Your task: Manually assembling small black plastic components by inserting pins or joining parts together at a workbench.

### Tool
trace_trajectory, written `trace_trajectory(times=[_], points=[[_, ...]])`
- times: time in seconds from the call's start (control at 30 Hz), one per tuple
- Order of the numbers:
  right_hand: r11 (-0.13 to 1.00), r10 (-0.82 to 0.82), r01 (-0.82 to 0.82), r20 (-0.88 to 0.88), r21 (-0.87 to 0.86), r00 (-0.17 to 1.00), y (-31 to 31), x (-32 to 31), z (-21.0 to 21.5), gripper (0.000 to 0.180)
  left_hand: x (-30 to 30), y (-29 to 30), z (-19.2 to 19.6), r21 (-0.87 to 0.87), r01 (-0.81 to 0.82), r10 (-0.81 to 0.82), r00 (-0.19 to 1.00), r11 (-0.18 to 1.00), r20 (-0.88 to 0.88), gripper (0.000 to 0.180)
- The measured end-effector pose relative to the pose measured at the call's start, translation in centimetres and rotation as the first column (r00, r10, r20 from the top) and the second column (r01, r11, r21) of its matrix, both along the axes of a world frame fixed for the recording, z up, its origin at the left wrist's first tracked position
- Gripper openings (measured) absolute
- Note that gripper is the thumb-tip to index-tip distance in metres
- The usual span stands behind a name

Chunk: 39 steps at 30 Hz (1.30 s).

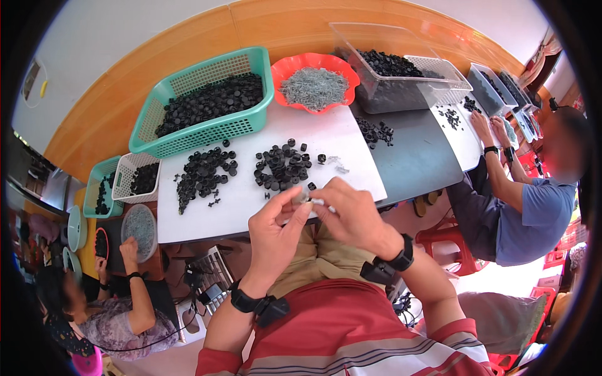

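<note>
Small pale part is pinched by left hand and right hand!
Best steadied by the left, gently aligned by the right; black pieces are spread beyond the left.

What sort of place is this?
Probably a small hand-assembly workshop: black parts lie in piles on the table, a red bowl holds small silvery pieces, and co-workers handle similar parts at neighbouring tables.
</note>
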State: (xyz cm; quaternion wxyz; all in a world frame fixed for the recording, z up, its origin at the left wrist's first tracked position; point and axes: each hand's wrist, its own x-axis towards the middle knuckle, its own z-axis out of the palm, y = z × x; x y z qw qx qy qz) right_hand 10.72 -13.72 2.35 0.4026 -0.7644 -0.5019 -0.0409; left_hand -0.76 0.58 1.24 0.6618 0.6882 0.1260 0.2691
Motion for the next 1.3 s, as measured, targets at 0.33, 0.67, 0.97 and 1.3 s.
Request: trace_trajectory(times=[0.33, 0.67, 0.97, 1.3], points=[[0.972, 0.174, -0.146, -0.141, 0.185, 0.975, -1.9, 1.0, 0.1, 0.022, -1.2, 0.4, -0.6, -0.326, 0.103, -0.118, 0.993, 0.94, -0.024, 0.018], [0.978, -0.125, 0.125, 0.012, -0.165, 0.992, -2.7, 7.7, -0.7, 0.017, -1.4, 0.0, -0.8, -0.363, 0.091, -0.102, 0.995, 0.928, -0.012, 0.018], [0.96, -0.062, 0.084, 0.091, -0.266, 0.994, -0.1, 10.4, -0.4, 0.017, -1.6, -0.1, -1.0, -0.307, 0.099, -0.121, 0.991, 0.947, -0.053, 0.015], [0.915, 0.003, 0.038, 0.099, -0.402, 0.995, 1.8, 11.4, -0.1, 0.019, -1.7, -0.1, -1.2, -0.312, 0.131, -0.147, 0.989, 0.941, -0.03, 0.015]])
